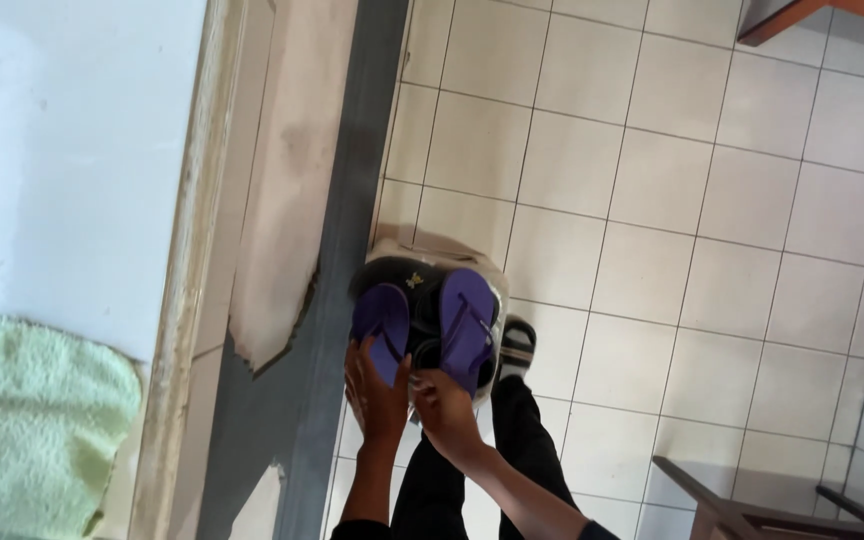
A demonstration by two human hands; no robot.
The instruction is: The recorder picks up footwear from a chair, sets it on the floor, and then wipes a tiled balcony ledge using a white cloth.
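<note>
The view looked straight down on a white tiled floor (pixel 672 200) beside a grey painted wall base (pixel 337 300). Both hands met in front of the person's dark trouser legs (pixel 527 450), over a clear plastic container (pixel 492 285) standing on the floor.

Two purple flip-flops were held upright side by side in the container. The left hand (pixel 377 395) gripped the left flip-flop (pixel 382 320) at its lower end, fingers wrapped round the sole and closed on it. The right hand (pixel 444 405) held the right flip-flop (pixel 467 325) likewise, its fingers pinched on the bottom edge of the sole. Each flip-flop rose directly above the hand holding it, the straps facing inward toward each other.

Dark footwear (pixel 422 330) already lay in the container between and beneath the purple pair, with another dark item (pixel 392 272) at the far rim.

Judgement on progress: the pair appeared partly lowered among the other footwear, neither released. Seating them and letting go appeared to remain.

Surroundings noted: a black-and-white sandal (pixel 518 345) just right of the container, whether worn or loose could not be told; a pale green towel (pixel 32 420) at lower left on a white surface; wooden furniture (pixel 742 510) at the lower right and the top right corner.
</note>
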